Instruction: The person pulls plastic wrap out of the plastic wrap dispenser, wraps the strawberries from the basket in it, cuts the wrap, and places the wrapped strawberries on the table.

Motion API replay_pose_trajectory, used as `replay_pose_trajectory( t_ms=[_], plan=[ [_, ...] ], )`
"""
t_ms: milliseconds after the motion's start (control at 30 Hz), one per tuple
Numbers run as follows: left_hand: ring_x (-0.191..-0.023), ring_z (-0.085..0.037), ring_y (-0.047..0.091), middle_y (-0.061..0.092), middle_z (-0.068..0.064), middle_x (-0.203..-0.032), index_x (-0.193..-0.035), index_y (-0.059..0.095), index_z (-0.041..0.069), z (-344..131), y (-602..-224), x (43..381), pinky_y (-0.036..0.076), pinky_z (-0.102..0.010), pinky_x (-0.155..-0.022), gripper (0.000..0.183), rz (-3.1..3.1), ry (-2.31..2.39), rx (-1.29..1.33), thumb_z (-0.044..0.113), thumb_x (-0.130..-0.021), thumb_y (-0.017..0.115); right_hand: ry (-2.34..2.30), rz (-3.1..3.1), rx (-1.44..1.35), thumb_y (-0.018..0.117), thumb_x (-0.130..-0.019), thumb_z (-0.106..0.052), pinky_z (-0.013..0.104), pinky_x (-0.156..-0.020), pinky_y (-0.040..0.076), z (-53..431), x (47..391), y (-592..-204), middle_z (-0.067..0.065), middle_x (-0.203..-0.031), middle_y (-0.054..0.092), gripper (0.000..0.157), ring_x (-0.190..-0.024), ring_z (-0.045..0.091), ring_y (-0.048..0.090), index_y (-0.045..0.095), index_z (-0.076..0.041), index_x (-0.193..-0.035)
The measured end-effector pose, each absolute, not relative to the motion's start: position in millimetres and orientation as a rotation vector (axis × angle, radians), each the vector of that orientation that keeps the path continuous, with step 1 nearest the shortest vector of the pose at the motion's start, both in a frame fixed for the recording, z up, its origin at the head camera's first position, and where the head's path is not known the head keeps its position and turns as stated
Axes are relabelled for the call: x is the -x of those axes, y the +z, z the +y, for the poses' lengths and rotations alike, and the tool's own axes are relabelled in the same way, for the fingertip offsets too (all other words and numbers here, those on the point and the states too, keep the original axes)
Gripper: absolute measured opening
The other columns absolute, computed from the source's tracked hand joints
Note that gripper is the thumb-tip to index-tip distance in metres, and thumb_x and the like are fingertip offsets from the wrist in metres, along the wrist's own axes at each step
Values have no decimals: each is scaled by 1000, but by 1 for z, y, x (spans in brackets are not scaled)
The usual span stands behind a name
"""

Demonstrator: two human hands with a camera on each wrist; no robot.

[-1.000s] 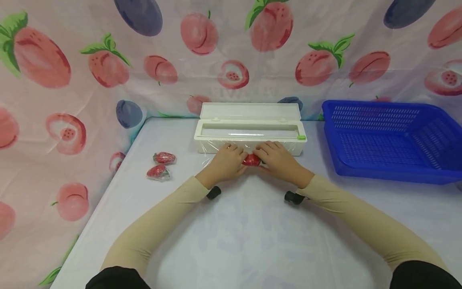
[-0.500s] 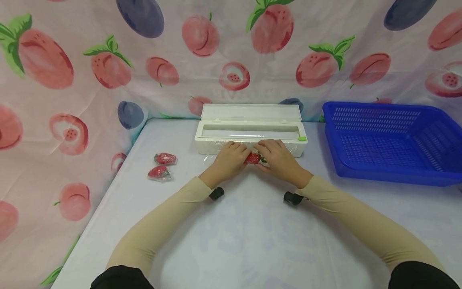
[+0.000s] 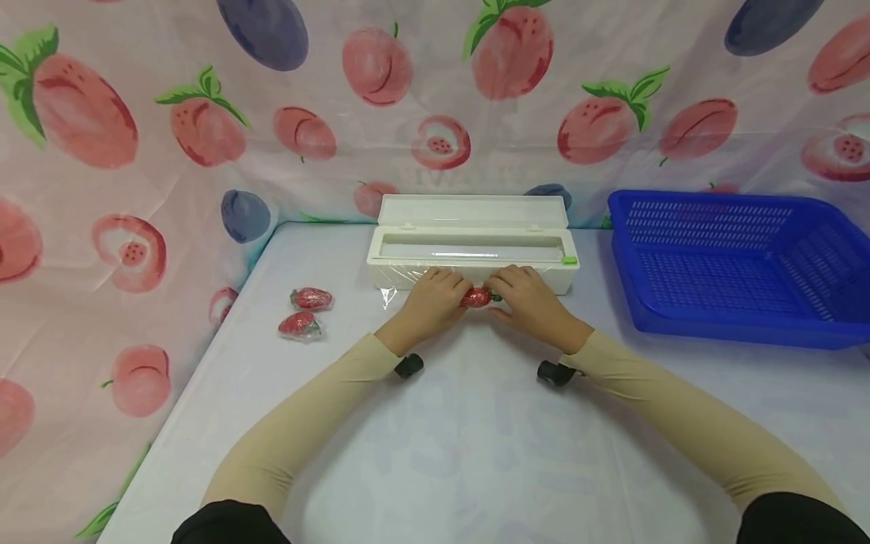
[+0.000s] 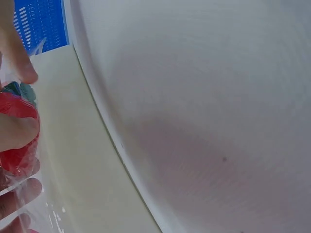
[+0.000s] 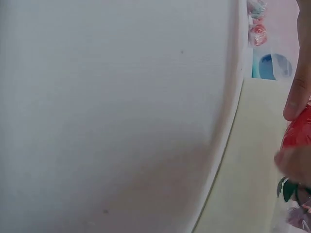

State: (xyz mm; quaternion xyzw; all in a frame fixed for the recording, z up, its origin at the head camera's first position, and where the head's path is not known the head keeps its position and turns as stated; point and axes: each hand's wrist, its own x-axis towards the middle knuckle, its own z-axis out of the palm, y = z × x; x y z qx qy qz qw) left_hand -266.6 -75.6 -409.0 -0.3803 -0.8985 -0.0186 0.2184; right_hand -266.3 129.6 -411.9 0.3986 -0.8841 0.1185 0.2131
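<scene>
A red strawberry (image 3: 476, 297) with green leaves, in clear cling film, lies between both hands before the white cling film dispenser (image 3: 556, 280). My left hand (image 3: 435, 297) grips its left side; the thumb (image 4: 22, 132) lies across the red flesh, with fingertips underneath. Around the leafy end my right hand (image 3: 526, 302) has its fingers bent, its thumb (image 4: 23, 65) standing off just beyond the leaves. Clear film (image 3: 388, 295) hangs over the dispenser's front. In both wrist views the hands are cut off at the frame edge.
Two wrapped strawberries (image 3: 312, 298) (image 3: 300, 325) lie on the white table at left. A blue plastic basket (image 3: 734, 329) stands at right. The dispenser's lid (image 3: 472, 209) is raised against the fruit-print cloth (image 3: 503, 136). A green slider (image 3: 569, 260) sits on its right end.
My right thumb has pulled back from the strawberry, and more of its leafy end shows. The left hand keeps its grip, and the other strawberries stay put.
</scene>
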Motion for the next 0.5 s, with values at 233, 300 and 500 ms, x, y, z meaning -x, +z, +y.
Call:
replay_pose_trajectory(
  t_ms=[233, 300, 500],
  plan=[
    [-103, -21, 63, 68, -5, -105, -108, 64, 9, -73, -406, 270, 46, -35, -92, 30, -2610, -106, 1045, 25, -84, 70, 362, -2525, -1050, 74, -79, -10, 41, -77, 50, 128, 269, -411, 9, -93, 68, 29, -87, 26, 64, 61, -3, -104],
    [-105, -21, 62, 68, -5, -108, -113, 62, 9, -73, -405, 272, 46, -36, -93, 32, -2649, -105, 1031, 24, -85, 68, 346, -2526, -1042, 74, -79, -11, 42, -78, 51, 127, 269, -411, 10, -94, 69, 28, -88, 27, 65, 62, -4, -104],
    [-100, -21, 63, 67, -3, -106, -111, 60, 14, -79, -405, 277, 49, -34, -86, 27, -2657, -86, 1000, 19, -85, 68, 319, -2534, -1037, 74, -79, -14, 42, -76, 51, 126, 271, -410, 10, -94, 70, 22, -86, 27, 64, 66, -4, -98]
  ],
)
